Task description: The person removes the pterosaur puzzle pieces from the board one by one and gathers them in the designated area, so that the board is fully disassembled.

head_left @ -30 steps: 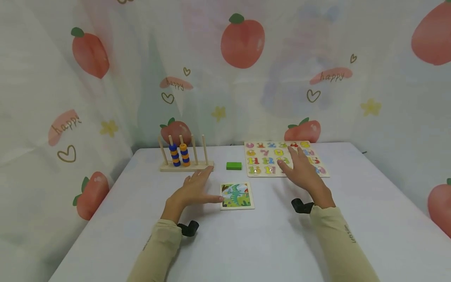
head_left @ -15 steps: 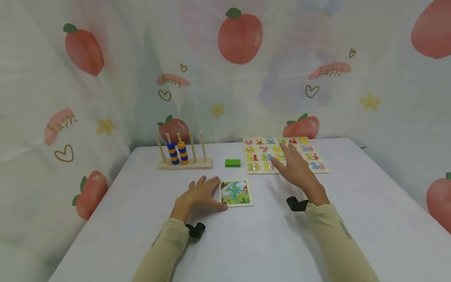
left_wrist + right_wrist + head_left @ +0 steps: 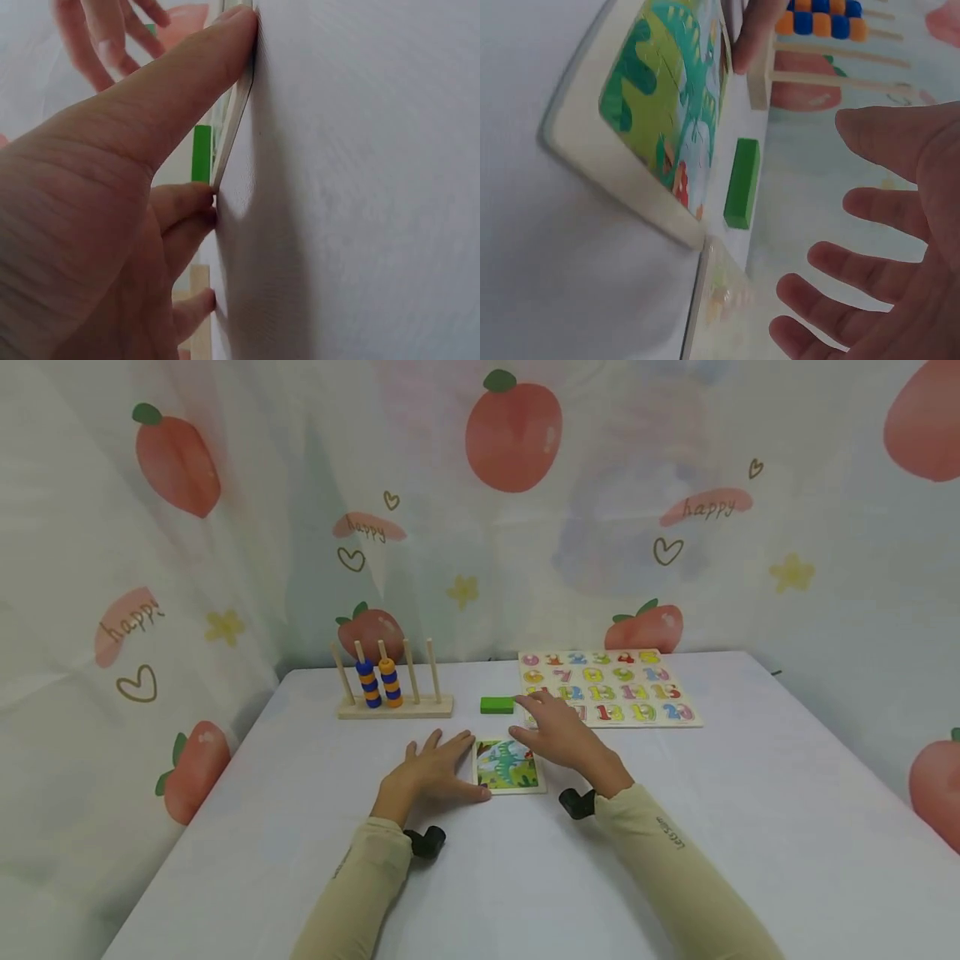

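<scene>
A square dinosaur jigsaw puzzle (image 3: 507, 766) with a pale wooden frame lies on the white table. My left hand (image 3: 429, 775) holds its left side, thumb at the near edge and index fingertip at the far left corner. In the left wrist view the thumb (image 3: 180, 82) lies straight along the puzzle's edge while the other fingertips rest low by the table. My right hand (image 3: 558, 737) hovers over the puzzle's far right corner, fingers spread and holding nothing. The right wrist view shows its fingers (image 3: 866, 271) apart from the puzzle.
Behind the puzzle lies a green block (image 3: 497, 705). A wooden bead rack (image 3: 397, 708) with blue and orange rings stands back left. The number board (image 3: 622, 692) lies back right, partly behind my right hand. A printed curtain (image 3: 480, 543) closes off the back.
My left hand has come in from the left onto the puzzle, which has shifted slightly right. My right hand has moved left from above the number board toward the puzzle.
</scene>
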